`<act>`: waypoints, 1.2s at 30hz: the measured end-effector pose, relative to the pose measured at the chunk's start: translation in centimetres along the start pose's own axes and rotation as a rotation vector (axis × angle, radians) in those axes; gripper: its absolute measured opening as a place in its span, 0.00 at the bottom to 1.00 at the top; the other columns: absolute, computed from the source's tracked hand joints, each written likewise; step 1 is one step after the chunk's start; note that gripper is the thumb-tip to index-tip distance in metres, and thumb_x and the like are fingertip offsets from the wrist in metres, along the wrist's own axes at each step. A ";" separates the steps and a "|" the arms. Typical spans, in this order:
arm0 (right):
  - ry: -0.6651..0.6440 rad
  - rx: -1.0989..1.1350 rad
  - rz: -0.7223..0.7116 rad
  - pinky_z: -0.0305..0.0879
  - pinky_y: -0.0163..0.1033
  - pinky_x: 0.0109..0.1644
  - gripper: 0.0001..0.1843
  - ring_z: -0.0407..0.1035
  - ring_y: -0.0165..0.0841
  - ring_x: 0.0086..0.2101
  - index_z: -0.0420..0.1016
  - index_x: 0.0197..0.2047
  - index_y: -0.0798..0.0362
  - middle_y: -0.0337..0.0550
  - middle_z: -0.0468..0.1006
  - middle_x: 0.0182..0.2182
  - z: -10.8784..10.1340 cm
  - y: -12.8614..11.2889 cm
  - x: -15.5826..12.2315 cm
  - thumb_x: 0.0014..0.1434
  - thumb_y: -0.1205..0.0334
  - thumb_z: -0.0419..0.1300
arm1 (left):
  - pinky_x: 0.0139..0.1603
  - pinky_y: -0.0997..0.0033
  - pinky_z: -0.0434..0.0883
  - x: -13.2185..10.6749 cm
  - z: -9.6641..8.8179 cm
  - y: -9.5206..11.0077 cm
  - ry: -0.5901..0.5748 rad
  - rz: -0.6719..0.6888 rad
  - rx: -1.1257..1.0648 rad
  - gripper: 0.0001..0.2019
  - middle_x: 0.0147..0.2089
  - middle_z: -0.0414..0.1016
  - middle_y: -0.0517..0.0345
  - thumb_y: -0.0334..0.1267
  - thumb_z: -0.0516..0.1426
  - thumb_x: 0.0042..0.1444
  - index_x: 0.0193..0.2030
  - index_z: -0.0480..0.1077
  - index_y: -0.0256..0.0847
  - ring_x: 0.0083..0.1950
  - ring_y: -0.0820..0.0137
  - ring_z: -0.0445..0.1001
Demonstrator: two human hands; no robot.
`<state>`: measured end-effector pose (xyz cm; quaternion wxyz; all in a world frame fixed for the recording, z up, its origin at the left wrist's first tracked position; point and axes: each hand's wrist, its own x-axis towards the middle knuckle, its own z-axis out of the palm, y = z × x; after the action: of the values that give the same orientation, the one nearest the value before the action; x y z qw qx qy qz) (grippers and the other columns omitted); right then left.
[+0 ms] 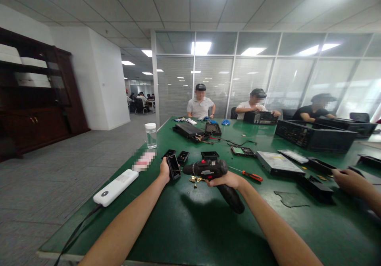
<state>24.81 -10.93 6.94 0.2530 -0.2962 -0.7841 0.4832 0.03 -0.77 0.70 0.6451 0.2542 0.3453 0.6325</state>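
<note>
Both your bare forearms reach forward and draw in toward each other. Your left hand (164, 170) is cocked up at the wrist, its fingers closed round a small black casing (173, 166) that it holds upright. Your right hand (228, 180), back uppermost, is clenched on the handle of a cordless screwdriver (208, 168).

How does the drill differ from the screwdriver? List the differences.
The drill is black and bulky; the screwdriver is slim with a red handle. The right hand grips the drill, while the screwdriver lies untouched on the table. Both point left.
</note>
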 end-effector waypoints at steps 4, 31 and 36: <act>-0.046 0.026 -0.004 0.57 0.34 0.39 0.15 0.60 0.28 0.31 0.65 0.34 0.60 0.41 0.66 0.29 0.0 -0.1 0.1 0.43 0.60 0.58 | 0.16 0.70 0.65 -0.3 0.2 0.2 0.019 -0.018 -0.010 0.16 0.17 0.67 0.55 0.45 0.44 0.48 0.29 0.64 0.34 0.19 0.67 0.69; -0.040 0.012 -0.009 0.58 0.35 0.39 0.14 0.60 0.28 0.32 0.66 0.35 0.61 0.42 0.66 0.30 -0.1 0.4 0.0 0.44 0.62 0.58 | 0.16 0.70 0.65 0.2 -0.1 -0.2 0.016 0.040 0.030 0.16 0.17 0.66 0.56 0.46 0.45 0.47 0.27 0.64 0.34 0.19 0.67 0.69; -0.029 0.010 -0.017 0.57 0.35 0.39 0.14 0.60 0.28 0.32 0.66 0.35 0.61 0.42 0.66 0.30 -0.1 0.5 0.0 0.44 0.62 0.58 | 0.16 0.71 0.65 0.1 0.0 0.0 0.024 0.044 0.016 0.15 0.17 0.66 0.56 0.45 0.45 0.47 0.27 0.64 0.34 0.19 0.68 0.69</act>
<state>24.95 -10.68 6.52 0.2472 -0.2812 -0.7877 0.4892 0.09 -0.71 0.68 0.6247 0.2591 0.3525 0.6468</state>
